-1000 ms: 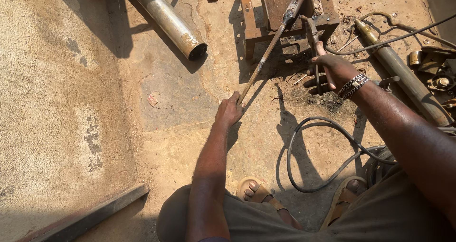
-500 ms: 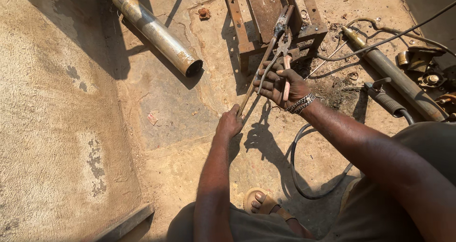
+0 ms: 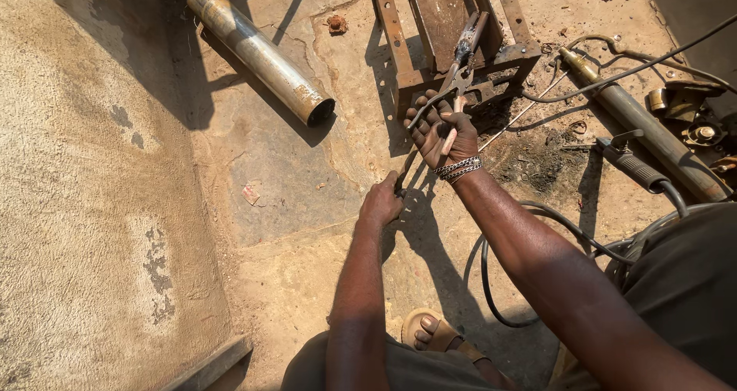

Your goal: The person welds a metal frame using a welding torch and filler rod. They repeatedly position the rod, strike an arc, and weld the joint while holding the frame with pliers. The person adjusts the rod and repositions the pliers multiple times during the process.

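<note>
Light: hard sun, bright, from lower right of frame.
Shadows: dark, sharp-edged, thrown up and left; long beside pipe (image 3: 257, 49), under frame (image 3: 445, 30), beneath left hand (image 3: 381, 203) and right hand (image 3: 444, 134).
Glare: pale washed ground at left; bright streak along pipe.
Corner: upper right deep in shade.
Focus: crisp throughout, no motion blur.
Edges: slight wide-angle bending.
</note>
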